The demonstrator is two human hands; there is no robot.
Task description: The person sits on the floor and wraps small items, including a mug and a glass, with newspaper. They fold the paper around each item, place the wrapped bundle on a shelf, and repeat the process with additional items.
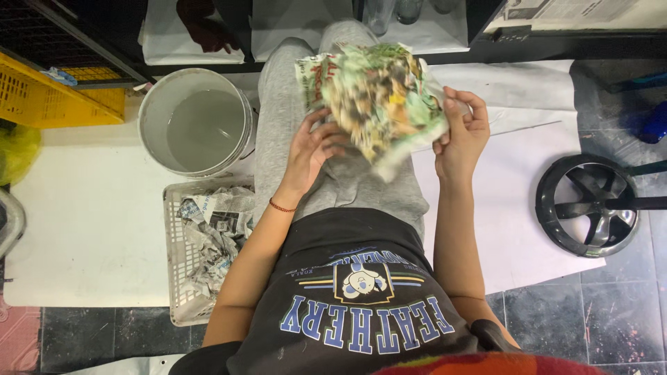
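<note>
A crumpled, colourfully printed sheet of paper (379, 97) is held up over my lap, blurred by motion. My left hand (309, 149) grips its lower left side, fingers curled under the paper. My right hand (462, 132) pinches its right edge with thumb and fingers. I sit with grey trousers and a dark printed shirt, and a thin red bracelet circles my left wrist.
A white bucket (153, 104) of cloudy water stands at my left. Below it a white plastic basket (174, 278) holds crumpled newspaper (212, 232). White sheets cover the floor. A yellow crate (48, 94) sits far left, a black round fan base (590, 205) at right.
</note>
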